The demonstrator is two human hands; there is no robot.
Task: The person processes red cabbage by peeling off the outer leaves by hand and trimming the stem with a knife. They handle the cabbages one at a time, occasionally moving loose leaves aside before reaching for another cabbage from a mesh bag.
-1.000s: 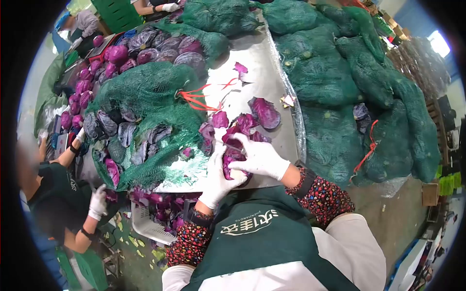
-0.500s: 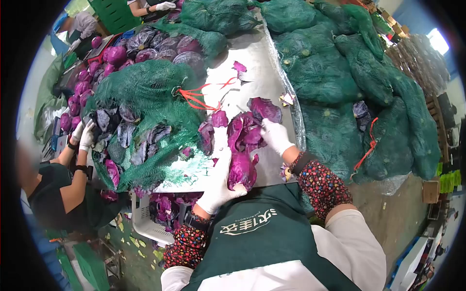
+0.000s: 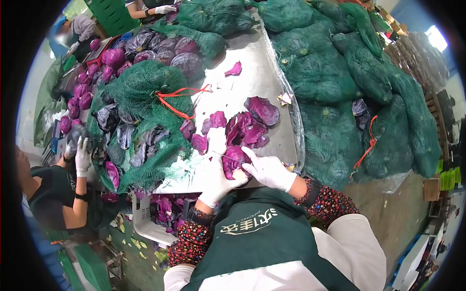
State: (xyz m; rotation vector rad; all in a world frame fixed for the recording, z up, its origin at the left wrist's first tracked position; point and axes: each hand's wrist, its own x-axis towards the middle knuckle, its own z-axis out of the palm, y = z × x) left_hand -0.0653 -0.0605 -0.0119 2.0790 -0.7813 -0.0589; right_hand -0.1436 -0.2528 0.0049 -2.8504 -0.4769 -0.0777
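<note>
A purple cabbage (image 3: 234, 160) rests close to the table's near edge between my gloved hands. My left hand (image 3: 216, 169) is wrapped round its left and lower side. From the right, my right hand (image 3: 268, 169) reaches over, its fingers pressed on the cabbage; a thin line crosses the top, too small to identify. Loose purple leaves (image 3: 246, 130) lie in a pile just beyond the cabbage, with a larger leaf (image 3: 262, 110) behind them. Another leaf (image 3: 233, 69) lies farther up the metal table (image 3: 242, 53).
Green net sacks (image 3: 320, 72) are heaped on the right. An open net sack (image 3: 145, 89) with a red tie (image 3: 174, 104) lies left. Below the table is a white crate (image 3: 145, 224) of leaves. A co-worker (image 3: 58, 189) handles a dark cabbage at left.
My right hand has come from the leaf pile down to the cabbage. The loose leaves and the red tie have shifted. The co-worker at left has lifted a dark cabbage.
</note>
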